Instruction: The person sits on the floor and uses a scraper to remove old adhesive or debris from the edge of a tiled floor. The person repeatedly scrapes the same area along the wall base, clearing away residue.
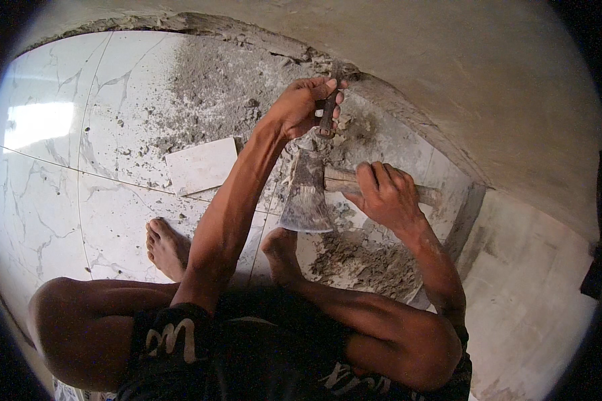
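My left hand (301,108) is closed around a dark metal chisel (328,117). The chisel's far end meets the broken strip of mortar (294,50) along the foot of the wall. In my right hand (386,197) is the wooden handle of a hatchet (306,194), gripped partway along. Its broad, worn blade flares toward me, and the back of its head lies close below the chisel's near end. I cannot tell whether the two metal parts touch.
White marbled floor tiles (47,207) spread to the left. Grey rubble (207,87) is scattered along the wall (448,67), with another heap of debris (374,264) near my right leg. A loose piece of tile (201,164) lies left of my left forearm. My bare feet are close by.
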Demonstrator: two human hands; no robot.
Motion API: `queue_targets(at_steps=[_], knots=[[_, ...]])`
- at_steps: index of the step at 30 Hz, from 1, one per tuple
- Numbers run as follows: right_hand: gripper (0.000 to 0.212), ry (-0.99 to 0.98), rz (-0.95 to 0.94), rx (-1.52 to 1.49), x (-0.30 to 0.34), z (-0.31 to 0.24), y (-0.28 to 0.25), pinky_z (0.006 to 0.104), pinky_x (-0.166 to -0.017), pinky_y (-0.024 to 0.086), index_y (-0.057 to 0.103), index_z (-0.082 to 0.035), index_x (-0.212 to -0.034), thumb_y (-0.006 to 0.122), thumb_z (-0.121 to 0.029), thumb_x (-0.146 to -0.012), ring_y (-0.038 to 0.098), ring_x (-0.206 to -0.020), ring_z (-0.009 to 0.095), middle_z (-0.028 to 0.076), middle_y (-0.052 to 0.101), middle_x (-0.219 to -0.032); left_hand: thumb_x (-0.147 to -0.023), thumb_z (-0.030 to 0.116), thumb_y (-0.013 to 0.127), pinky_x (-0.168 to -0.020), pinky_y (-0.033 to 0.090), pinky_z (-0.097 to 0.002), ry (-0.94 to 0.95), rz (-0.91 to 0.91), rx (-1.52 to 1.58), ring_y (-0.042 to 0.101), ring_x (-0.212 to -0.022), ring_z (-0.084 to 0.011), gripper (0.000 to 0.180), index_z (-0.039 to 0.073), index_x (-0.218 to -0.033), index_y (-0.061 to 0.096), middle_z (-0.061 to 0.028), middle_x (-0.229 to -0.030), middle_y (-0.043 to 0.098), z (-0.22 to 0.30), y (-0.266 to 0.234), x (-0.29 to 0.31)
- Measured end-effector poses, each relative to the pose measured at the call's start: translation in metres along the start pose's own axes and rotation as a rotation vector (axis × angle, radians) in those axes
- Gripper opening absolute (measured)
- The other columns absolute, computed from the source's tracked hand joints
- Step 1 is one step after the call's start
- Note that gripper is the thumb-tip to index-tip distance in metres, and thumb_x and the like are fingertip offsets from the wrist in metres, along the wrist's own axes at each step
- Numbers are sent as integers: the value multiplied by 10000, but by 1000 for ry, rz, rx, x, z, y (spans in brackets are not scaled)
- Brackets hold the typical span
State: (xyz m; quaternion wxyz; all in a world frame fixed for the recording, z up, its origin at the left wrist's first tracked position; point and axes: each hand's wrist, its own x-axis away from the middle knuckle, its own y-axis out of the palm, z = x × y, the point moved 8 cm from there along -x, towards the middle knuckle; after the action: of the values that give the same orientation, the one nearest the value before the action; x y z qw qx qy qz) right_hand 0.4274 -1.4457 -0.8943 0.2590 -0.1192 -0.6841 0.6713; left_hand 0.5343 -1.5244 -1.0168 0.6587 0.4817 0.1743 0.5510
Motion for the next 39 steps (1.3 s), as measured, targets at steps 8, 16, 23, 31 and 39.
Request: queue_targets(at_steps=[8, 16, 23, 31, 39], knots=[[149, -411, 182, 43, 7, -62, -41, 320, -400, 412, 487, -38, -812, 557, -167, -788, 501, -487, 186, 56, 426, -604, -939, 190, 489, -577, 498, -317, 17, -2, 69, 555, -618, -150, 205, 12, -1006, 566, -31, -762, 575, 2, -2, -3], [110, -101, 177, 47, 4, 1, -8, 288, -361, 320, 444, -66, -733, 525, -119, -785, 405, -426, 164, 24, 340, -520, -941, 182, 485, -563, 496, -316, 66, -2, 78, 551, -605, -151, 195, 11, -989, 566, -31, -754, 573, -1, -2, -12], [194, -22, 71, 311, 3, 28, 6, 283, -368, 391, 456, -34, -719, 600, -158, -762, 442, -423, 141, 35, 386, -541, -954, 278, 448, -550, 446, -246, 27, -9, 9, 501, -635, -114, 294, 34, -1098, 527, 4, -782, 526, -4, 3, -9], [164, -309, 179, 170, 9, -38, -16, 292, -391, 408, 470, -69, -741, 589, -173, -786, 488, -460, 176, 33, 432, -561, -955, 284, 446, -522, 431, -240, 28, 9, -9, 494, -631, -102, 305, 31, -1110, 516, 15, -767, 517, 1, -4, -2], [173, -225, 204, 84, 12, -32, -9, 335, -365, 378, 453, -77, -726, 585, -172, -785, 458, -407, 171, 29, 412, -547, -957, 296, 435, -479, 432, -254, 18, 35, 3, 489, -593, -103, 303, 49, -1108, 521, 25, -741, 506, -2, -4, -8]])
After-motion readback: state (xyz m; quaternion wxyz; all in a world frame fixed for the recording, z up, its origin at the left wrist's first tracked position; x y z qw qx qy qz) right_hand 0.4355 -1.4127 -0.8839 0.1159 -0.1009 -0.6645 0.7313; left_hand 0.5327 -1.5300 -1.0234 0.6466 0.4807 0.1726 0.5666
